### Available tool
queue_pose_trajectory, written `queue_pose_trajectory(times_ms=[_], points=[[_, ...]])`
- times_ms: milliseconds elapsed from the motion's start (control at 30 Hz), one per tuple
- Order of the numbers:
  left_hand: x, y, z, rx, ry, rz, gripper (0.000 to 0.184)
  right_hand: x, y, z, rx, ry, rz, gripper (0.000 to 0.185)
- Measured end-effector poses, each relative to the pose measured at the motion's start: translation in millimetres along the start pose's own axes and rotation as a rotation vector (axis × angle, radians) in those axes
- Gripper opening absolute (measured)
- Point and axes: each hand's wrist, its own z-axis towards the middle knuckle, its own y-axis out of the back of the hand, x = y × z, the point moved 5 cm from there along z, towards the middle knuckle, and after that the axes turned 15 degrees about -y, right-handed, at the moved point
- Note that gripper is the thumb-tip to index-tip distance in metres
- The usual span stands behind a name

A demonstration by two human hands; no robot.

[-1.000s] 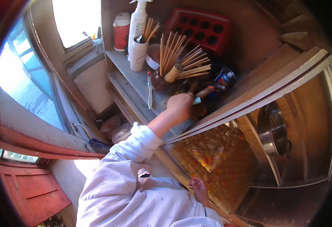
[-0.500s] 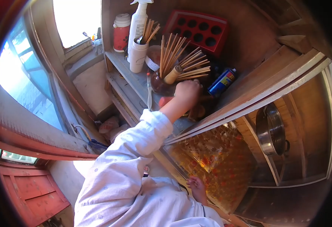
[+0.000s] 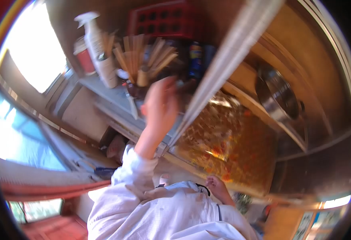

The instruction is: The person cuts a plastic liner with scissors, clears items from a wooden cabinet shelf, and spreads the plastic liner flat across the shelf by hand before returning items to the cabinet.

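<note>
My left hand (image 3: pixel 161 102), blurred by motion, is over the front of the shelf, just in front of a dark jar of chopsticks (image 3: pixel 131 60). Its fingers are too smeared to show whether it holds anything. Close by stand a wooden handle (image 3: pixel 142 77) in the jar and a white-handled utensil (image 3: pixel 132 105) at the shelf edge. A bit of something red (image 3: pixel 144 109) shows beside the wrist. Low by my body, my right hand (image 3: pixel 216 185) has loosely curled fingers, with nothing visible in them.
On the shelf are a white spray bottle (image 3: pixel 95 48), a red container (image 3: pixel 84 56), a blue can (image 3: pixel 195 60) and a red tray with round holes (image 3: pixel 161 20). A pale door edge (image 3: pixel 231 60) crosses on the right. Beyond it hangs a metal pot (image 3: pixel 277 94).
My left hand has drawn back from the chopstick jar toward the shelf's front. The camera view has turned, shifting the shelf's things left. My right hand stays low by my body.
</note>
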Motion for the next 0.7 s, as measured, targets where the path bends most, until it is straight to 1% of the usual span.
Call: queue_pose_trajectory(times_ms=[33,67,100,133,167,200,233,267,333,367,433,467,567,600,667,700], points=[[-26,13,-13,-0.055,-0.250,0.282,0.026,-5,2,-4,-0.029,-0.008,-0.007,0.026],[-52,22,-29,-0.058,-0.437,0.330,0.021,-6,5,-7,-0.065,-0.045,0.001,0.027],[-53,25,-61,-0.109,-0.390,0.154,0.018,-9,12,-11,-0.101,-0.087,0.008,0.028],[-71,11,-73,0.098,-0.445,0.106,0.015,-19,19,-12,-0.109,-0.119,0.027,0.028],[-73,-9,-94,0.322,-0.426,0.014,0.016,-30,25,-10,-0.114,-0.147,0.036,0.028],[-69,-33,-122,0.508,-0.258,0.029,0.018,-39,32,-11,-0.138,-0.138,0.075,0.027],[-45,-57,-166,0.652,0.114,-0.102,0.020,-46,39,-10,-0.161,-0.123,0.108,0.027],[-3,-79,-235,0.581,0.720,-0.395,0.030,-56,46,-6,-0.172,-0.139,0.096,0.026],[44,-115,-313,0.618,1.156,-0.488,0.035,-78,60,4,-0.177,-0.159,0.064,0.026],[57,-124,-339,0.623,1.373,-0.515,0.037,-87,63,6,-0.205,-0.157,0.077,0.026],[74,-159,-347,0.251,1.836,-0.566,0.039,-99,76,13,-0.241,-0.143,0.091,0.025],[82,-174,-351,0.029,2.048,-0.576,0.040,-100,85,11,-0.234,-0.144,0.132,0.025],[170,-199,-380,0.004,2.031,-0.697,0.036,-121,112,11,-0.231,-0.171,0.220,0.025],[199,-199,-366,0.033,1.801,-0.845,0.035,-129,125,11,-0.256,-0.156,0.218,0.024],[170,-218,-303,0.051,1.390,-0.886,0.031,-154,149,12,-0.314,-0.134,0.220,0.022],[106,-229,-236,0.043,1.219,-0.794,0.030,-178,159,18,-0.342,-0.107,0.274,0.019]])
